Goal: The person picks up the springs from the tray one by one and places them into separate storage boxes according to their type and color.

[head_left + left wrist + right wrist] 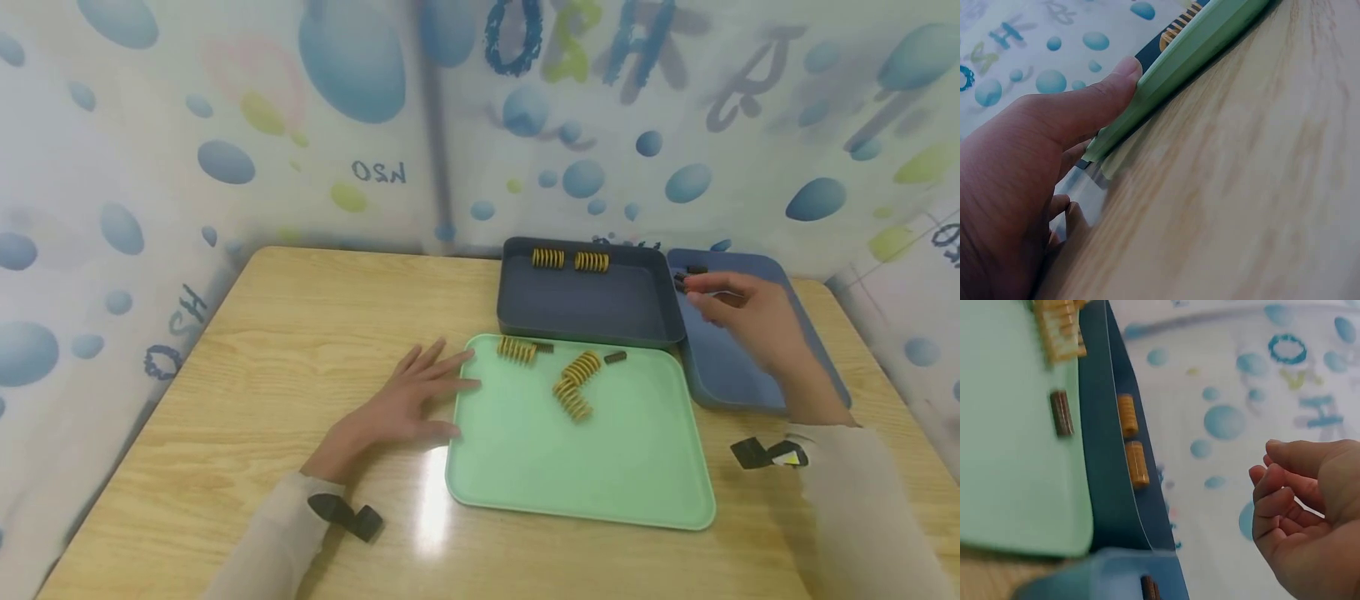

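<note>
A light green tray (615, 467) lies mid-table with three yellow springs (582, 367) and two small dark springs (615, 357) near its far edge. My left hand (450, 375) lies flat on the wood, fingers straight against the tray's left rim. In the left wrist view the thumb (1116, 81) presses the green rim (1197, 50). My right hand (701, 293) hovers over the blue tray (723, 367), fingers loosely curled beside two small dark springs (696, 270). The right wrist view shows the right hand (1266, 469) holding nothing, above a dark spring (1149, 589).
A dark grey tray (592, 304) behind the green one holds two yellow springs (548, 257) along its far wall. Bubble-patterned sheeting closes in the table at the back and both sides. Bare wood lies to the left and at the front.
</note>
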### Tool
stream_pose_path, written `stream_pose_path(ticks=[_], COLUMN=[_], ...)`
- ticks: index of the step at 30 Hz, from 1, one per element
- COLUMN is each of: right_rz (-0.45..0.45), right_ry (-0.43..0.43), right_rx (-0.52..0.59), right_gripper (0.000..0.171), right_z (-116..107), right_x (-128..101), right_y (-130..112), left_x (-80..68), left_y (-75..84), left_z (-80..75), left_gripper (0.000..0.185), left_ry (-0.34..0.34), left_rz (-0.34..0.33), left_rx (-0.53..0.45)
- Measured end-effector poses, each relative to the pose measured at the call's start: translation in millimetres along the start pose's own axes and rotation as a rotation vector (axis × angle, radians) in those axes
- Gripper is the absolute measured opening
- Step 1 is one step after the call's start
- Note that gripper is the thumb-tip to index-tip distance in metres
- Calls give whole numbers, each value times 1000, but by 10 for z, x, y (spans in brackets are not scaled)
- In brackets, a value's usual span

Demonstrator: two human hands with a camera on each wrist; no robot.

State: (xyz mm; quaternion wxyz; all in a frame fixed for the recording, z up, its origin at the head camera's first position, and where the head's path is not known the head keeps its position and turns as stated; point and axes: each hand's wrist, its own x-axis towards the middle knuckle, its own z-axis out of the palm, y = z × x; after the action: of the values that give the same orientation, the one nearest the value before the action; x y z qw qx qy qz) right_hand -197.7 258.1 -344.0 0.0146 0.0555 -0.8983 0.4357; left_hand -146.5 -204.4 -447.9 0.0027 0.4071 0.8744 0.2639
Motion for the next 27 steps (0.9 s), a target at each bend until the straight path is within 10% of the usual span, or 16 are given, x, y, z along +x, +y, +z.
stream_pose_path(ticks=[27], right_rz=[7], right_ry=[-150], right_rx=[221], right_gripper=[34], right_z=[996], right_x=[-676], right_y=[-301], left_x=[17], left_y=[-15], left_z=[12], left_gripper=[65], left_ry=[1], left_rz=[3], left_rx=[11])
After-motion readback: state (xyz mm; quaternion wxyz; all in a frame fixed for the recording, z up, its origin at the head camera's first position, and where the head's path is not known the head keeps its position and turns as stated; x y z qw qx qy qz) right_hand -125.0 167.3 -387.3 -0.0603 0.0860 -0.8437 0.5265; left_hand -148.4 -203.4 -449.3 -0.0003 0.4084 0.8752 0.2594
